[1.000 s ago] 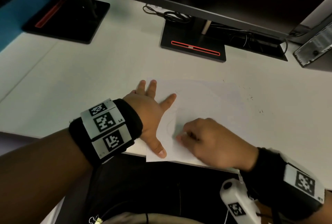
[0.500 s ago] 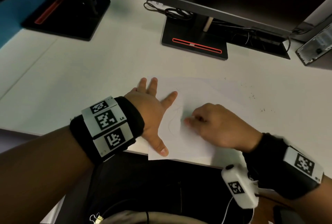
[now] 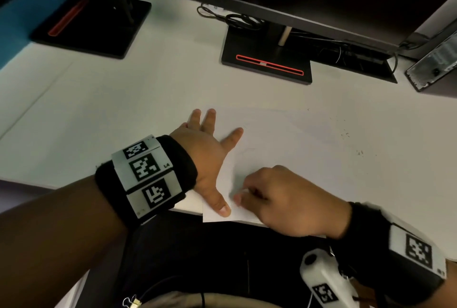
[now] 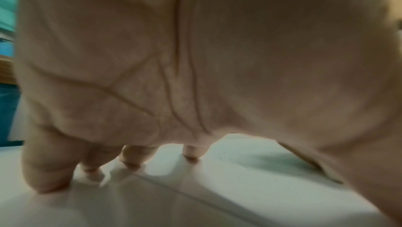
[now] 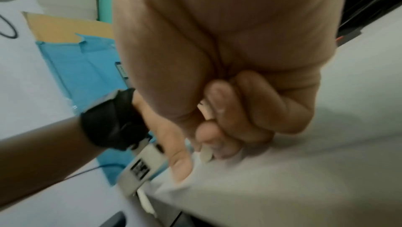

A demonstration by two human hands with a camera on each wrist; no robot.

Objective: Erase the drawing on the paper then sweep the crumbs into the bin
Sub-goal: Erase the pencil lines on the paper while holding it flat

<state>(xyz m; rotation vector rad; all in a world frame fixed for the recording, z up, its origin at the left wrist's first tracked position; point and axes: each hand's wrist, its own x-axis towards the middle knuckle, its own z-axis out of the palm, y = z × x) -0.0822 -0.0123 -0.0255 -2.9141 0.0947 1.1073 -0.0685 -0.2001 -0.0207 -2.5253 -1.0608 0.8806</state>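
A white sheet of paper lies at the desk's near edge, with only faint pencil traces showing. My left hand lies flat with spread fingers on its left side, thumb near the bottom corner; the left wrist view shows the fingertips pressing down. My right hand is curled over the paper's lower part, and it pinches a small white eraser against the sheet. Dark eraser crumbs are scattered on the desk to the right of the paper.
A monitor base with a red stripe stands behind the paper, and a second base at the back left. Cables lie under the screen. A cardboard box with a blue liner sits below the desk on the left.
My right hand slid up the paper, then back down toward the near edge and my left thumb. The left hand stayed pressed flat.
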